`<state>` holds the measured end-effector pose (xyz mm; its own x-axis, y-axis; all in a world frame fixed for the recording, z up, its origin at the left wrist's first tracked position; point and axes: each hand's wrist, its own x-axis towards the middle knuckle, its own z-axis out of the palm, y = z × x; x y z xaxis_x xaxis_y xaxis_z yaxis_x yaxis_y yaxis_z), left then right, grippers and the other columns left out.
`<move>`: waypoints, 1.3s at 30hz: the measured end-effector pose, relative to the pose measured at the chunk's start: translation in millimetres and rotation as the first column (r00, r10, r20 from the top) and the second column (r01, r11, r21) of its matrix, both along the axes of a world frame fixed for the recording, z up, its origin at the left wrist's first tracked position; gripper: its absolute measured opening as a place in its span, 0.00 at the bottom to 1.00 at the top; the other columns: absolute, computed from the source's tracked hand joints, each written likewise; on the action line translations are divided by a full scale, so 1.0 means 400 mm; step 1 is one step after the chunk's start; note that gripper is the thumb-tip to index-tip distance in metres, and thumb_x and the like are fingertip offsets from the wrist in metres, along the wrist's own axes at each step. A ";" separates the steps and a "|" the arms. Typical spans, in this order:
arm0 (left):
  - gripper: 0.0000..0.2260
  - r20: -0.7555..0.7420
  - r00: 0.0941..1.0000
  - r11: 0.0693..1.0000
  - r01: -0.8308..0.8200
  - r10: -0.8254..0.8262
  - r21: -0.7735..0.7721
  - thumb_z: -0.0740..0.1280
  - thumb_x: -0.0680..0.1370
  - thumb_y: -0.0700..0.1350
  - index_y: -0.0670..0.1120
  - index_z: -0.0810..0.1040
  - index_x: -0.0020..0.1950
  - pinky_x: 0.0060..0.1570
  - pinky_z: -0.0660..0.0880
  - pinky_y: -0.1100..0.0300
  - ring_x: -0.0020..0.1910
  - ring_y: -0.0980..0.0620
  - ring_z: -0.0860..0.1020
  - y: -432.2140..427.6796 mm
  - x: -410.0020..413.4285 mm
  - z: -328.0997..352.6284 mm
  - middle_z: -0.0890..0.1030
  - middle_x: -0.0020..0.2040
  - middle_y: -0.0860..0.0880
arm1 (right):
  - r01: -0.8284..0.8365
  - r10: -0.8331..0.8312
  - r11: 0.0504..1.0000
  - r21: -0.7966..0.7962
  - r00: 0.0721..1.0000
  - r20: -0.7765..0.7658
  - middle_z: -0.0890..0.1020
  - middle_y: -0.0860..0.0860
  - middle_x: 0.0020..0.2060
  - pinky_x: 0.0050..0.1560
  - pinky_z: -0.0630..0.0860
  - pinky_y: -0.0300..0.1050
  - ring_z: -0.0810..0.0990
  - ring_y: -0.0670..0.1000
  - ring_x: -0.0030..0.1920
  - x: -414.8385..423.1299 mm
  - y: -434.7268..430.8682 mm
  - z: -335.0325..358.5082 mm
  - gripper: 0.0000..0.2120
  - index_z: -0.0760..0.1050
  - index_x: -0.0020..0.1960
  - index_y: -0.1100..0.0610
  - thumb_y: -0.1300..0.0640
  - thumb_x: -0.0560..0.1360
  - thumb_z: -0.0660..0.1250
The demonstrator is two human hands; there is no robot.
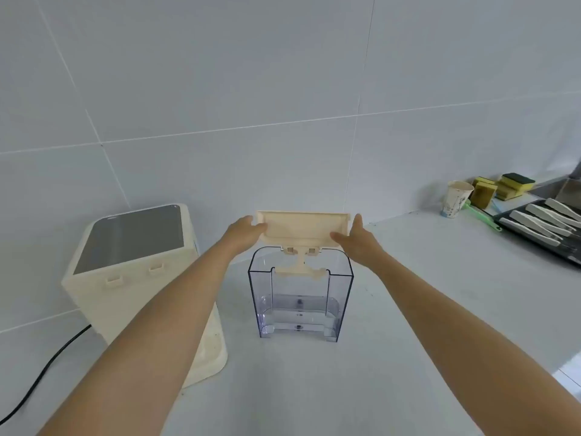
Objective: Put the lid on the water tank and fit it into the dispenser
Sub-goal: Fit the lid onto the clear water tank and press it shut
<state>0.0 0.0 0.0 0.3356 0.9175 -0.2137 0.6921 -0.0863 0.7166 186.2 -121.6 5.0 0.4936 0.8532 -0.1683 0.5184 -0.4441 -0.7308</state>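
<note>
Both forearms stretch out from me toward the middle of the desk [408, 247], and at their ends I hold the lid [303, 228] by its two short sides: my left hand [243, 231] closes its grip on the left end, my right hand [356, 239] on the right end, fingers curled over the edges. I have the lid tilted, its hollow underside turned toward me, hanging just above the rear rim of the tank [300, 294]. The tank stands upright on the desk, clear, open at the top, with what looks like a little water low inside. From the lid's lower edge a hinged tab hangs down and seems to touch or rest at the notch in the tank's near wall; I cannot tell whether it is seated. As I judge it, that is the weak point: if I swing the lid flat while the tab sits off its notch, one corner may ride up on the rim and the lid will not close, or the tab may bend. Pressing harder on one end than the other could skew it the same way, or tip the light tank and slop the water. The dispenser [135, 272] waits at the left, near the tank, its cable [47, 369] trailing off toward me; a badly closed lid would likely jam when I slide the tank in there.
</note>
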 end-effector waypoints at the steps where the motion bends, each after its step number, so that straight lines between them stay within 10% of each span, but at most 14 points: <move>1: 0.28 0.027 1.000 1.000 -0.009 0.009 -0.008 0.58 0.76 0.52 0.44 0.56 0.73 0.63 0.64 0.54 0.62 0.45 0.72 0.005 0.003 0.002 0.64 0.72 0.44 | 0.009 -0.008 1.000 0.023 0.999 -0.046 0.69 0.56 0.49 0.47 0.66 0.46 0.70 0.56 0.50 -0.001 0.005 0.006 0.27 0.53 0.69 0.63 0.50 0.77 0.58; 8: 0.13 0.118 0.993 1.000 -0.017 0.016 0.010 0.59 0.74 0.47 0.39 0.73 0.52 0.38 0.66 0.58 0.45 0.45 0.76 0.024 0.020 0.016 0.78 0.52 0.41 | 0.079 -0.063 0.994 0.081 0.979 -0.192 0.74 0.59 0.62 0.51 0.65 0.43 0.72 0.58 0.60 0.005 0.033 0.017 0.21 0.65 0.65 0.64 0.55 0.76 0.60; 17: 0.04 0.209 0.977 0.995 -0.069 0.053 0.074 0.60 0.72 0.45 0.45 0.69 0.41 0.41 0.64 0.56 0.42 0.48 0.72 0.018 0.008 0.013 0.72 0.42 0.45 | 0.161 -0.126 0.974 0.158 0.969 -0.211 0.73 0.57 0.53 0.43 0.67 0.43 0.70 0.54 0.49 -0.009 0.032 0.023 0.18 0.66 0.61 0.63 0.55 0.75 0.61; 23: 0.06 0.294 0.953 0.985 -0.117 0.076 0.127 0.60 0.70 0.46 0.43 0.70 0.41 0.36 0.63 0.59 0.41 0.47 0.72 -0.023 -0.011 0.008 0.73 0.41 0.46 | 0.178 -0.147 0.957 0.229 0.978 -0.147 0.74 0.63 0.62 0.61 0.71 0.56 0.73 0.62 0.62 -0.040 -0.010 0.024 0.21 0.62 0.66 0.64 0.58 0.75 0.59; 35: 0.14 0.478 0.878 0.929 -0.211 0.042 0.306 0.62 0.76 0.47 0.38 0.80 0.51 0.43 0.67 0.61 0.45 0.50 0.76 -0.109 -0.061 -0.056 0.80 0.43 0.46 | 0.136 -0.151 0.925 0.356 0.988 0.014 0.79 0.53 0.44 0.34 0.66 0.31 0.72 0.49 0.44 -0.047 -0.086 -0.045 0.14 0.74 0.57 0.61 0.56 0.75 0.62; 39: 0.12 0.527 0.848 0.931 -0.233 0.052 0.282 0.64 0.75 0.44 0.37 0.81 0.49 0.42 0.68 0.61 0.41 0.49 0.74 -0.123 -0.079 -0.087 0.78 0.37 0.45 | 0.124 -0.136 0.921 0.370 0.991 0.006 0.82 0.55 0.50 0.56 0.72 0.43 0.79 0.53 0.52 -0.056 -0.114 -0.068 0.16 0.75 0.61 0.62 0.57 0.75 0.63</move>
<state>-31.5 -49.1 -34.7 0.1730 0.9489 0.2641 0.2661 -0.3032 0.9150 163.9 -167.0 -22.4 0.6041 0.7801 0.1627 0.4995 -0.2116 -0.8401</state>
